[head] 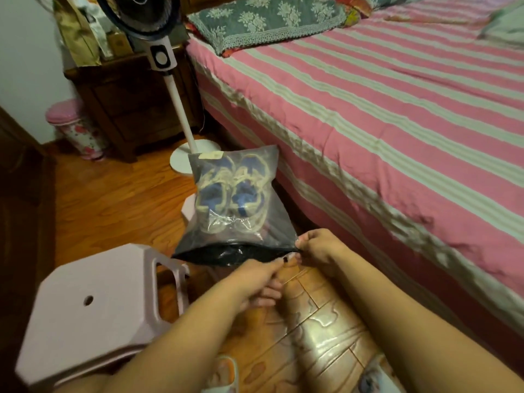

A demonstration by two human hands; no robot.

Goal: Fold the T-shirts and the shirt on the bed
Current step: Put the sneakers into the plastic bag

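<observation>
A clear plastic zip bag (pixel 235 199) with a dark garment bearing a blue and cream print lies on the wooden floor beside the bed (pixel 397 114). My right hand (pixel 317 248) pinches the right end of the bag's dark opening edge. My left hand (pixel 261 282) pinches the same edge a little further left, fingers curled. The bed carries a pink sheet with pale stripes; no loose T-shirt or shirt shows on the part in view.
A pale plastic stool (pixel 93 310) stands at the lower left. A standing fan (pixel 170 80) and a dark wooden nightstand (pixel 133 103) are behind the bag. A pink floral bin (pixel 79 129) sits by the wall. A green patterned pillow (pixel 266 21) lies at the bed's head.
</observation>
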